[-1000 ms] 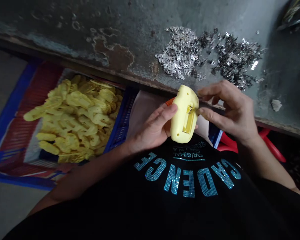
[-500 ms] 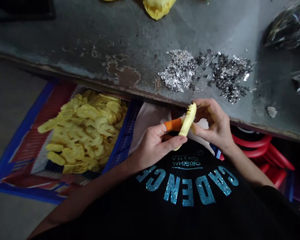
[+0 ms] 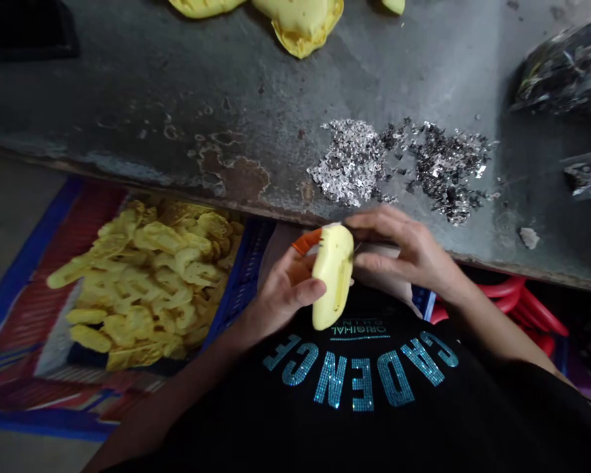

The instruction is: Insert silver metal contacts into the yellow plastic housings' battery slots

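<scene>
On the head camera I have both hands up over the lap, working together on one thing. The left hand (image 3: 280, 293) is closed around a yellow moulded piece (image 3: 333, 276), with its thumb laid across the face and an orange tip (image 3: 305, 241) showing past the fingers. The right hand (image 3: 404, 253) is curled over the upper end, fingers pressing on the piece, so I read the grasp as shared. The piece is held in the air just off the edge of the worktop (image 3: 128, 112), above a pale cloth (image 3: 278, 246), resting on nothing. On the left of the view, a blue crate (image 3: 246, 276) carries a deep heap of flat yellow pieces (image 3: 148, 263). More yellow pieces (image 3: 300, 26) lie at the far side of the worktop, cut off by the frame. A silvery heap of small metal bits (image 3: 349, 164) and a darker heap (image 3: 448, 174) lie side by side, both far from used up, with plastic bags (image 3: 561, 72) to the right. Plenty lies waiting; how much has been worked, I cannot tell.
</scene>
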Motion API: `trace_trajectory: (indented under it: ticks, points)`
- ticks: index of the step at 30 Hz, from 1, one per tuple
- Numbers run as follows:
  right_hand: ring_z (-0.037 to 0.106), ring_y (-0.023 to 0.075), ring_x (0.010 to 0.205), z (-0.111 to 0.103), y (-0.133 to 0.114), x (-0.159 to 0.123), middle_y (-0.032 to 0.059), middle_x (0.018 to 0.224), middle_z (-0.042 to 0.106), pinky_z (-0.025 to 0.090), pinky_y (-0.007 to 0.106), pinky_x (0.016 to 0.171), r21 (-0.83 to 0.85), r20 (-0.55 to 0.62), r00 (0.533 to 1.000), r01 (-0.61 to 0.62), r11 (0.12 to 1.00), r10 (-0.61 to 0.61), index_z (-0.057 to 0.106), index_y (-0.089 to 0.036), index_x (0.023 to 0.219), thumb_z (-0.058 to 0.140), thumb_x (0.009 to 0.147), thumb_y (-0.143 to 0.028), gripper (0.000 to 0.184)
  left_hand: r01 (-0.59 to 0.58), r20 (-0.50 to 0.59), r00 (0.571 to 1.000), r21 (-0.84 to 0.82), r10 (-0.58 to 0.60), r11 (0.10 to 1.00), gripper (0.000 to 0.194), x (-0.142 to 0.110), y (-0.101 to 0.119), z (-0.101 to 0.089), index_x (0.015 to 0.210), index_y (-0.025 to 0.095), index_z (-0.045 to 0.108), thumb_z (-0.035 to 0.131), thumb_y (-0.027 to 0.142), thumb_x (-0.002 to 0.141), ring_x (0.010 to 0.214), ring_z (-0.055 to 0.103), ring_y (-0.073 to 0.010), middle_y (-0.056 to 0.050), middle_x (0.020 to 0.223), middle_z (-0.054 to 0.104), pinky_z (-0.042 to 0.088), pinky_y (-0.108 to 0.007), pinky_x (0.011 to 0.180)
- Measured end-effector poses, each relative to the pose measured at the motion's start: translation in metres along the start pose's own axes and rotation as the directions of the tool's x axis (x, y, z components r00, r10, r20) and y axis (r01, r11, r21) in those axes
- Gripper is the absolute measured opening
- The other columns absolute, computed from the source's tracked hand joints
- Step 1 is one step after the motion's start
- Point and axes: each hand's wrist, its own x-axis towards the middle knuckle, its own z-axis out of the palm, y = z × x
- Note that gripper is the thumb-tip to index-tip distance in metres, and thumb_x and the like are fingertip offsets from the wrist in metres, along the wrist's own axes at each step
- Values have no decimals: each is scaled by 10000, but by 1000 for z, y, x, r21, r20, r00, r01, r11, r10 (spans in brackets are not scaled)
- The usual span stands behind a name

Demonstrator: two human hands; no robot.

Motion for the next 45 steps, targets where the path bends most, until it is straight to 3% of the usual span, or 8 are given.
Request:
trace_trajectory:
  ticks: [7,11,18,25,33,37,41,45]
  points:
    - [621,463,1421,-26,44,61,131,1541,756,511,745,1154,-594,22,993,-77,801,112,782,-300,1454,805,1074,-321,381,-107,-170,980,-8,104,994,641,2,10,-1,1453,322,796,889,677,927,1170,859,-377,-69,1375,895,732,-424,983]
    - [645,407,1358,-34,39,32,81,1520,759,512,680,1140,-542,106,987,-44,839,121,791,-357,1422,763,1081,-307,346,-101,-153,983,-26,96,995,586,2,6,-3,1453,343,809,864,664,965,1321,822,-402,-78,1447,874,717,-480,1098]
    - [684,394,1291,-64,50,-30,72,1392,832,508,656,1093,-571,-112,989,-144,808,97,856,-338,1162,719,1130,-361,142,-67,-127,990,-5,66,998,682,4,5,0,1499,342,798,909,732,950,1390,806,-411,-113,1527,833,727,-483,1062]
    - [674,318,1145,-24,31,-6,52,1116,791,500,559,1024,-659,-66,994,-106,745,84,837,-312,1168,614,1210,-455,269,-16,-128,991,80,26,997,821,7,6,9,1463,237,849,655,911,1036,992,867,-309,-128,1476,859,676,-305,601]
    - [656,257,1053,-6,36,12,35,973,716,543,491,1022,-783,-29,999,-39,621,25,703,-274,991,498,1237,-369,334,10,-155,988,4,-9,1000,789,7,6,16,1492,238,814,777,854,1000,1075,880,-356,-133,1397,879,735,-391,844]
    - [679,290,1049,-10,36,13,59,970,716,550,526,1023,-663,-129,991,-117,740,41,682,-257,977,611,1169,-356,228,0,-66,998,-92,-6,996,752,9,3,17,1483,208,786,864,763,980,1376,805,-454,-156,1470,851,739,-464,992]
    - [686,214,893,-5,4,10,32,945,752,558,401,846,-115,-158,987,-59,992,41,683,-252,962,689,1141,-338,199,47,31,999,-168,-42,985,676,9,-2,21,1508,225,761,896,656,1005,1453,778,-439,-144,1462,859,740,-504,1063]
    - [667,167,822,4,-29,2,-2,929,762,524,344,755,185,-108,993,-16,983,37,707,-259,962,744,1143,-333,199,81,74,995,-184,-69,980,752,6,-6,26,1651,290,666,905,614,1014,1553,710,-455,-127,1557,817,686,-627,1199]
